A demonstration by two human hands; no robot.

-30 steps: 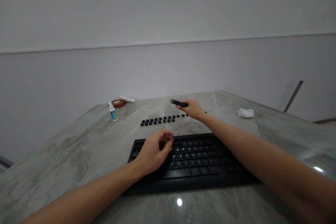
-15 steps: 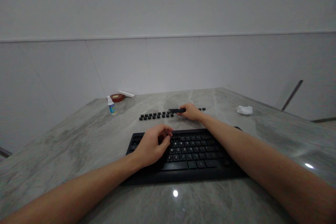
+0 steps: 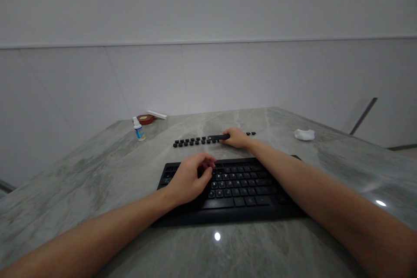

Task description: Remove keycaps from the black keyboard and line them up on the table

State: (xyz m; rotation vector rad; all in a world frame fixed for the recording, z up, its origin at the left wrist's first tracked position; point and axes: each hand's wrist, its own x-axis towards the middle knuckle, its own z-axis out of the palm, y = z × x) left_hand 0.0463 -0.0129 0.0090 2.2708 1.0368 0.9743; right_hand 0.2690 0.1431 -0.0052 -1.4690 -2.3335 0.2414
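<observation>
A black keyboard [image 3: 247, 186] lies on the grey marble table [image 3: 97, 182] in front of me. My left hand [image 3: 189, 180] rests on its left part with the fingers curled over the keys. Beyond the keyboard a row of loose black keycaps [image 3: 190, 141] is laid out on the table. My right hand [image 3: 237, 137] reaches over to that row and grips a long black bar-shaped key [image 3: 216, 137], which lies level with the row on the table.
A small white bottle with a blue label [image 3: 139, 129] stands at the far left. Behind it lie a brown tape roll [image 3: 145, 118] and a white flat piece [image 3: 157, 115]. A crumpled white cloth [image 3: 304, 134] lies at the far right. A white wall bounds the table.
My right hand has lowered the long black key from above the table down into line with the keycap row. My left hand has stayed on the keyboard.
</observation>
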